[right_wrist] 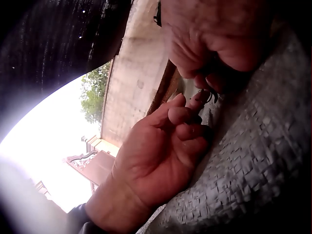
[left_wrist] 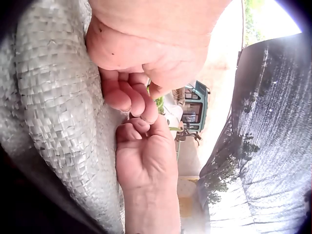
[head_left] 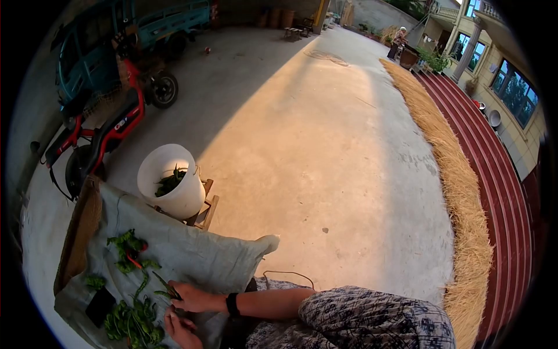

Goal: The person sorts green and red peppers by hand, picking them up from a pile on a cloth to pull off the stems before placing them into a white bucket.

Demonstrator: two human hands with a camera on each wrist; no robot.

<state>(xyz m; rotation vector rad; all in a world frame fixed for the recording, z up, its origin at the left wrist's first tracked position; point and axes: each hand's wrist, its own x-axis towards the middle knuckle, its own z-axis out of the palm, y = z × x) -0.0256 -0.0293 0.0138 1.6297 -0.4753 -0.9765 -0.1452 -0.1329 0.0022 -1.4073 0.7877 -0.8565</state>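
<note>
Currently: right hand (head_left: 189, 296), lower left of the head view, fingers gripping green pepper (head_left: 167, 287) | left hand (head_left: 181, 330) just below it, fingers curled, cannot tell whether holding anything | pepper pile (head_left: 132, 323) at the frame's lower left on woven sheet (head_left: 197, 254), beside dark flat object (head_left: 100, 306) | white bucket (head_left: 185, 195) beyond the sheet, leafy greens (head_left: 170, 182) inside.
</note>
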